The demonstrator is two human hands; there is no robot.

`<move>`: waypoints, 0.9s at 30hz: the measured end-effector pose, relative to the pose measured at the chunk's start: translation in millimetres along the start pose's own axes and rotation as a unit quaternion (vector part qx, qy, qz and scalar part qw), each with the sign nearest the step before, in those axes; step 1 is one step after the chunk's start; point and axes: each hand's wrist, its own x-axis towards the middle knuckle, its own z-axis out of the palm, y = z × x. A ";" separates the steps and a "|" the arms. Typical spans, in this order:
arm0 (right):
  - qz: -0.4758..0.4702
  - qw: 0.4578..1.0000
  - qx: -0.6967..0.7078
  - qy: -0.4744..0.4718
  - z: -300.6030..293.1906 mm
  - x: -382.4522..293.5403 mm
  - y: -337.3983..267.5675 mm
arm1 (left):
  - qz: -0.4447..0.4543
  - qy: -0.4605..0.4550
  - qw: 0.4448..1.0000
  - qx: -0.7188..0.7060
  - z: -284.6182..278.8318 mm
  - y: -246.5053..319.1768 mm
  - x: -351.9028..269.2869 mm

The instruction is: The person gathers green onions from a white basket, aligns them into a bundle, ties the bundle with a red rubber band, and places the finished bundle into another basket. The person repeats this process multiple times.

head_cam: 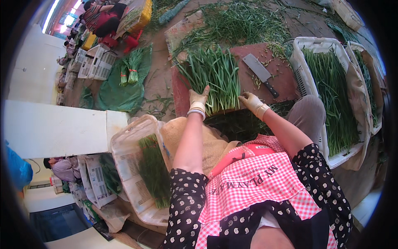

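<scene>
A wide pile of green garlic chives (pixel 214 81) lies across a low red board (pixel 264 54), pale cut ends towards me. My left hand (pixel 199 98), in a thin pale glove, rests at the pile's left edge with its thumb against the stalks. At the pile's right lower corner is my right hand (pixel 250 101), gloved too, its fingertips touching or very near the stalk ends; how firmly either hand presses cannot be told. A cleaver (pixel 258 70) with a black handle lies flat on the board, right of the pile, among short cut bits.
White plastic crates (pixel 311 84) of long chives stand at my right. Beside my left leg is another white crate (pixel 124 168) holding chives. Tied bundles (pixel 133 67) lie on a green sheet (pixel 118 96) at the left. Loose leaves (pixel 245 21) cover the floor beyond the board. A person (pixel 102 18) sits farther off.
</scene>
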 end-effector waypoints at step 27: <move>-0.137 0.967 -0.190 -0.101 -95.5 -93.4 -115.6 | 0.076 0.062 0.993 0.058 78.2 -9.5 -11.2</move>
